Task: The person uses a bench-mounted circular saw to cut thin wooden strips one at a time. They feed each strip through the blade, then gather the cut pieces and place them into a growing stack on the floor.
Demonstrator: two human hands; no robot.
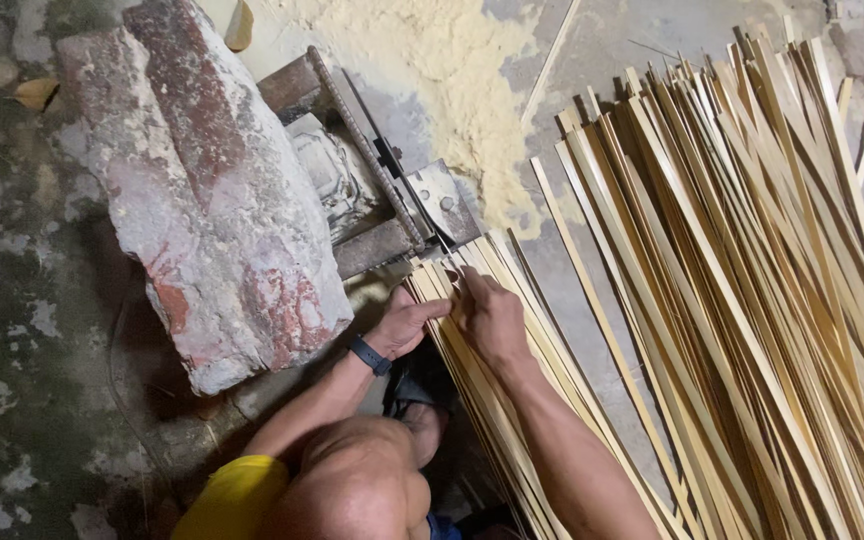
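A small bundle of thin pale bamboo strips (542,350) lies slanted across the floor, with its upper ends against a rusty metal device (407,200). My left hand (402,322), with a dark band on the wrist, grips the left edge of the bundle near those ends. My right hand (492,318) rests on top of the same strips, its fingers pinching them just below the device's metal plate (442,203). The two hands almost touch.
A big broken slab of brick and mortar (212,190) lies on the left part of the device. A large heap of long bamboo strips (752,280) fills the right side. Yellow sawdust (452,60) covers the concrete floor at the top. My knee (352,480) is at the bottom.
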